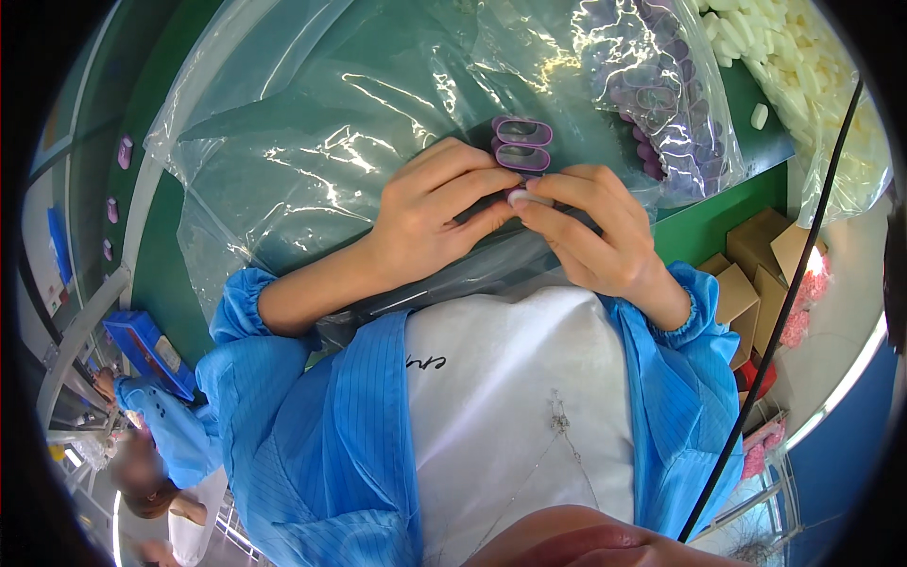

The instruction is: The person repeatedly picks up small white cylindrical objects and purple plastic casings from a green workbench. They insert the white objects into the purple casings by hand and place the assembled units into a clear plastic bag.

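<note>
A green table point(727, 222) carries a large clear plastic sheet point(312, 123). White foam pieces point(803, 66) are heaped at the upper right. Brown cardboard boxes point(756, 265) stand right of the table. Another person in a blue coat point(170, 425) sits at lower left beside a blue box point(146, 350).

Two purple oval frames point(521, 144), each a hollow rounded loop, lie stacked just beyond the fingertips on clear plastic sheeting. A small white piece point(519, 197) sits pinched between both hands.

Bright overhead glare on plastic sheet point(312, 142); perhaps blurred, warped rim.
</note>
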Available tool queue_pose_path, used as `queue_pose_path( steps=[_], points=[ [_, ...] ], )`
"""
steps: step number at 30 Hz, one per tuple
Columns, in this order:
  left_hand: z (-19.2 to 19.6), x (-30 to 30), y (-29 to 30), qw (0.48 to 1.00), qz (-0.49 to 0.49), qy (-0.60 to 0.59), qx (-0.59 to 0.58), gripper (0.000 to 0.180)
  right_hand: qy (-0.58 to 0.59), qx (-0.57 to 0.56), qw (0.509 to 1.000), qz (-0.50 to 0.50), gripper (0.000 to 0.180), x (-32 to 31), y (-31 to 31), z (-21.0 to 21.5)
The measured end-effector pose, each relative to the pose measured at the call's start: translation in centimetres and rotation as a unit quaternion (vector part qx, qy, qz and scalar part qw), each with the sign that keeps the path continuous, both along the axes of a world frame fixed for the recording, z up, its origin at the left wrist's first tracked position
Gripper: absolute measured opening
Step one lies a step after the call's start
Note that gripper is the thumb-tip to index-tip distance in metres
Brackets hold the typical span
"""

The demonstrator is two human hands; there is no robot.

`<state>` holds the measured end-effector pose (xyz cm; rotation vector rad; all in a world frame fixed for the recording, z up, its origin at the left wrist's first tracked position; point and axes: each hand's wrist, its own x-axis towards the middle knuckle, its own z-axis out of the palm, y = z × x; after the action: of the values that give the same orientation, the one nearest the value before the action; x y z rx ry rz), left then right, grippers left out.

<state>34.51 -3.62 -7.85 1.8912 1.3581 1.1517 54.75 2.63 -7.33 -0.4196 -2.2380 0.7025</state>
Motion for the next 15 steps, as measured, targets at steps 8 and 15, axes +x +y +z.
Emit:
queue_pose_path(
  steps=[8,15],
  points=[
    [1.0,0.2,-0.6,1.0,0.022,0.01,-0.017,0.03,0.05,-0.003,0.999,-0.012,0.035,1.9,1.1,1.1],
    [4.0,-13.6,5.5,0.943,0.295,0.13,0.081,0.027,-0.162,0.013,0.903,-0.397,0.016,9.9,11.9,2.7]
  ],
)
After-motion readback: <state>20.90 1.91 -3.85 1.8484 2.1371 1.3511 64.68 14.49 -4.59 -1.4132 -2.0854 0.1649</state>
